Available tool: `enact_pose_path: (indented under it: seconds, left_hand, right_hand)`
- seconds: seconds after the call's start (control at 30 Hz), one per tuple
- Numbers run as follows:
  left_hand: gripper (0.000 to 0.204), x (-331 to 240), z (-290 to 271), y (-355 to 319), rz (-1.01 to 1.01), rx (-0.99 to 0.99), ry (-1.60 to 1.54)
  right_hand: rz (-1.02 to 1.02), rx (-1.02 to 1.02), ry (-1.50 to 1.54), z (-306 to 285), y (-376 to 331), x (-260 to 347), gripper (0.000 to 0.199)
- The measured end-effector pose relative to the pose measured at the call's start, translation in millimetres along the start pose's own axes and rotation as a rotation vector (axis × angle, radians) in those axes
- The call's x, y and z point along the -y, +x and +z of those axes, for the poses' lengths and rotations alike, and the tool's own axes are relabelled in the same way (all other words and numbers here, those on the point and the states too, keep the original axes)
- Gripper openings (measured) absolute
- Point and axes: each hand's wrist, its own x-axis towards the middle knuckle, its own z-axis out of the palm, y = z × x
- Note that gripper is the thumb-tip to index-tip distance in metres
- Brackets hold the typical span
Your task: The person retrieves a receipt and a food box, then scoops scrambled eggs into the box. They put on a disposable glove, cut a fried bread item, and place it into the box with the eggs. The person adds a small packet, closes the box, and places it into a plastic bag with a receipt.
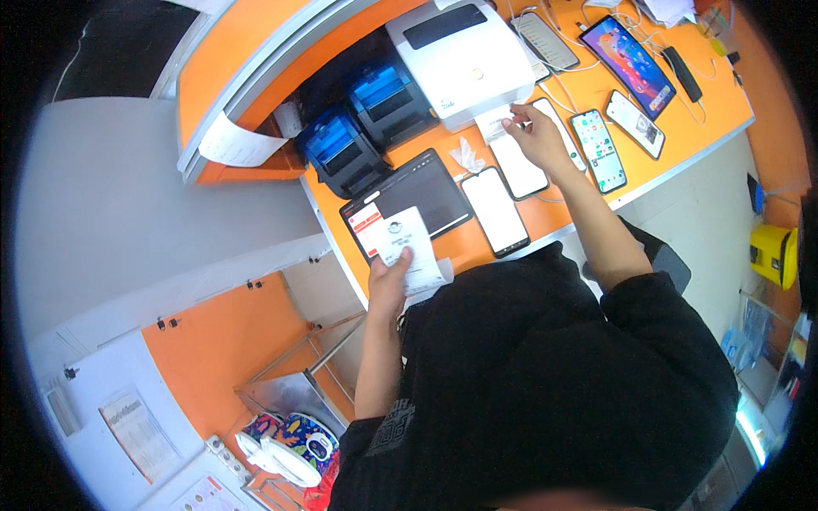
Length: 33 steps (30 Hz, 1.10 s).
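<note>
receipt: smooth paper | printer: glossy plastic | shirt: matt cloth

No wording comes out legibly: small dark print under a round emblem stands on the white receipt, and finer print on the paper strip at the white printer. Blurred lines also show on the red-and-white panel of the black tablet, on the grey-screened phone and on the posted sheet, too small to make out.
</note>
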Motion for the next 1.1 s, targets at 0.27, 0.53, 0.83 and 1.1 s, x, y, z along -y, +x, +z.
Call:
enact_pose_path:
  seconds: [0.27,0.53,0.83,1.1]
  left_hand:
    - [0.043,4,-11,-61,0.060,-0.234,-0.339]
    - [0.068,21,30,-137,0.216,-0.350,-0.703]
    - [0.081,80,33,-223,0.292,-0.591,-0.897]
    - [0.079,215,56,-381,0.336,-0.843,-1.021]
  right_hand:
    - [0.097,0.135,0.303,-3,16,7,0.025]
    - [-0.136,0.569,0.544,3,-28,67,0.016]
    - [-0.199,1.472,0.512,27,-202,129,0.018]
    - [-0.400,1.784,0.185,52,-391,112,0.023]
